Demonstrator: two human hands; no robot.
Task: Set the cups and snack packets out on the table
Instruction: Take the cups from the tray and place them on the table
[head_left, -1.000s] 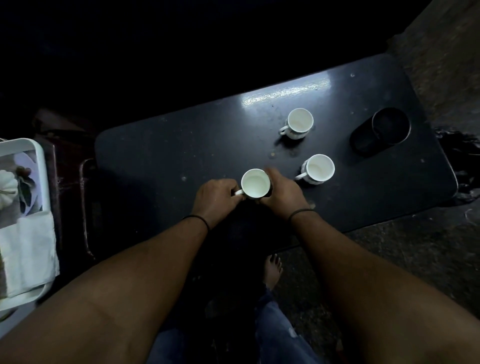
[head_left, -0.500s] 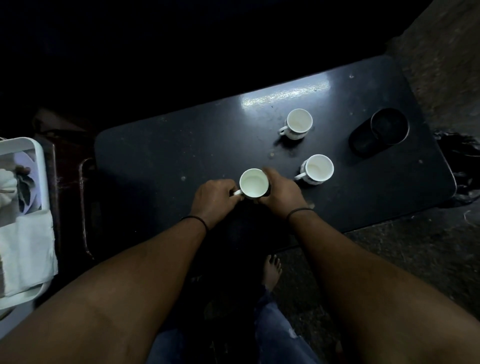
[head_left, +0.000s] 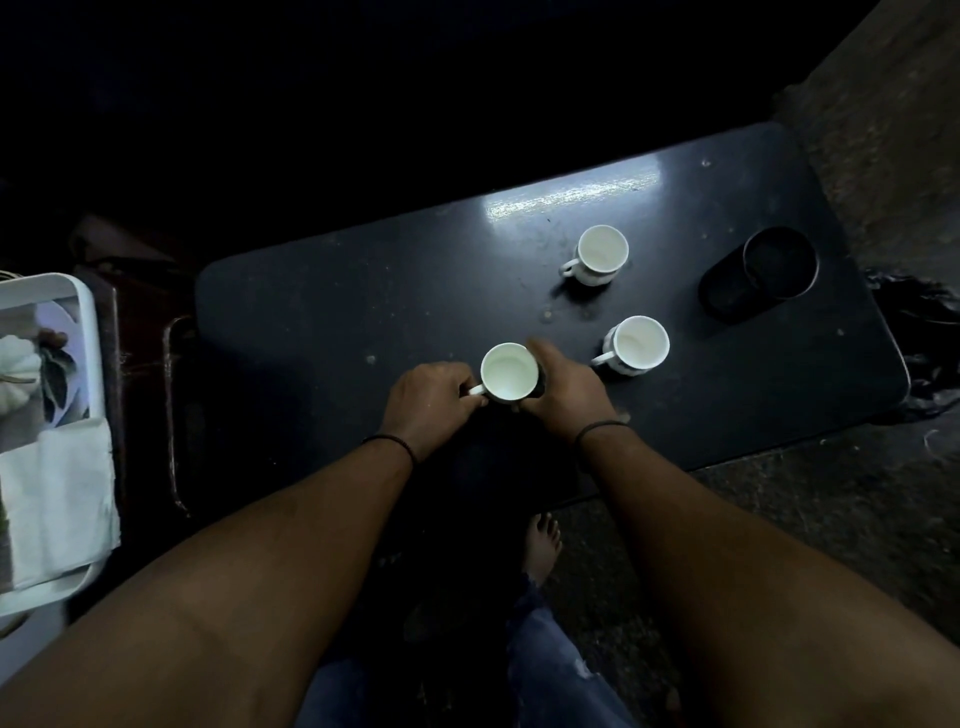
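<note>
Dim room; dark glossy counter (head_left: 363, 312), scuffed and dusty. Third cup (head_left: 509, 372) sits near the front edge, two other cups (head_left: 601, 253) (head_left: 639, 343) beyond. My left hand (head_left: 431, 400) pinches its handle; right hand (head_left: 563, 384) cups the smooth glazed wall. Best to seat it flat, then let go gently. No snack packets visible.

Table (head_left: 363, 291): dark, glossy top, speckled, reflecting a light streak. Three cups (head_left: 509, 372) (head_left: 601, 251) (head_left: 640, 343): white, glazed-looking, smooth. Tray (head_left: 89, 332): white plastic, smooth, carrying a matt white cloth (head_left: 57, 493). Floor (head_left: 857, 519): rough, matt. Round container (head_left: 779, 262): dark, material showing unclearly.
</note>
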